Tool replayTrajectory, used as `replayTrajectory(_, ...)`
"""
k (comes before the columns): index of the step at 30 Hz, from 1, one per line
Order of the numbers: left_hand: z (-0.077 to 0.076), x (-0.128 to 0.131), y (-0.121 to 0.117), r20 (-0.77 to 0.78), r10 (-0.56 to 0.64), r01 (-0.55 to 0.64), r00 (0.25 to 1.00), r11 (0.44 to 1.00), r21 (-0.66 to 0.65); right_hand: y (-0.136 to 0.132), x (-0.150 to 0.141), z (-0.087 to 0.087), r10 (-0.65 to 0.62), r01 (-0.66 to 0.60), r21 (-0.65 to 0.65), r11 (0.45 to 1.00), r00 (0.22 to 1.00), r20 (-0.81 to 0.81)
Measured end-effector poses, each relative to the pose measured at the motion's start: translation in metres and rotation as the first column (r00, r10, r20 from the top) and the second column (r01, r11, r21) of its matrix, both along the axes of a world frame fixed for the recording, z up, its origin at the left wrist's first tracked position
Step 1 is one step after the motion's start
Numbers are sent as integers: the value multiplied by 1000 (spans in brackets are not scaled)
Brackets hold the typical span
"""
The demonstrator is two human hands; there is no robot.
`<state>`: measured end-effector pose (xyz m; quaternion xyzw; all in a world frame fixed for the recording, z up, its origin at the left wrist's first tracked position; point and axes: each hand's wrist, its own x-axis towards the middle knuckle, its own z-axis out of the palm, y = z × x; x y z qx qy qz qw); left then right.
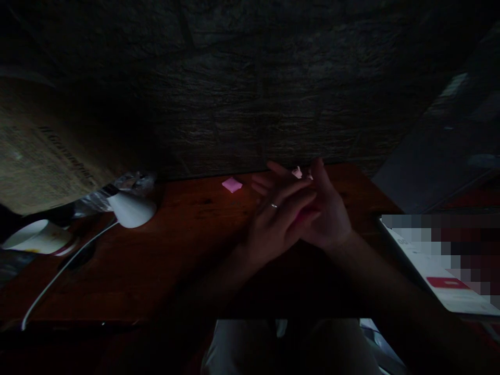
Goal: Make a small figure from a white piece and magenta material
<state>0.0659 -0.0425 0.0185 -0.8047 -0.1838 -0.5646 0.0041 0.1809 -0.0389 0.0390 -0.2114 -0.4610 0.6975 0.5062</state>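
In dim light my left hand (273, 221), with a ring on one finger, lies palm down across the palm of my right hand (332, 216). The right palm faces up, its thumb raised and its fingers reaching out beyond the left hand. Both hands have their fingers stretched out. Between the palms a reddish-pink patch shows; too dark to tell whether it is a soft lump or skin. A pink diamond-shaped piece (232, 184) rests on the wooden table (187, 234), left of the hands. Small pale pink bits (297, 172) show just behind the fingers.
At left stand a white cone-shaped thing (133, 209) with a white cable (70, 265), a tipped paper cup (39, 237), crumpled clear plastic (142, 182) and a large printed brown package (42, 151). A lit screen (414, 255) is at right. Behind rises a dark textured wall (250, 94).
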Motion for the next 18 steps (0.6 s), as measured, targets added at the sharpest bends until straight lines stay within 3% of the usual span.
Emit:
replayTrajectory(2, 13, -5, 4, 153, -19, 41, 988, 989, -140, -3, 0, 6, 5, -5, 25, 1000, 1000, 20)
replayTrajectory(4, 29, -16, 12, 410, 63, 134, 910, 890, -435, -3, 0, 10, -21, 18, 56, 998, 999, 47)
replayTrajectory(6, 44, -33, 24, 620, 167, 358, 767, 690, -629, 2, 3, 11, -60, 54, 79, 995, 995, 73)
replayTrajectory(8, 53, -54, 34, 714, 267, 581, 647, 434, -688, 9, 8, 8, -113, 101, 94, 990, 985, 127)
replayTrajectory(9, 54, -64, 38, 738, 329, 654, 589, 343, -675, 14, 10, 5, -146, 131, 98, 987, 976, 163)
replayTrajectory(10, 53, -73, 39, 756, 384, 705, 530, 295, -645, 18, 13, 2, -180, 165, 95, 982, 965, 190)
replayTrajectory(12, 48, -88, 36, 762, 463, 754, 452, 259, -604, 25, 17, -5, -246, 236, 69, 969, 944, 218)
replayTrajectory(15, 36, -100, 23, 766, 490, 768, 416, 262, -584, 31, 22, -13, -362, 352, 89, 932, 887, 287)
replayTrajectory(17, 33, -103, 17, 774, 486, 771, 406, 273, -575, 32, 27, -16, -433, 364, 243, 899, 823, 367)
replayTrajectory(18, 33, -104, 17, 775, 489, 774, 400, 273, -572, 32, 31, -17, -434, 302, 345, 889, 798, 418)
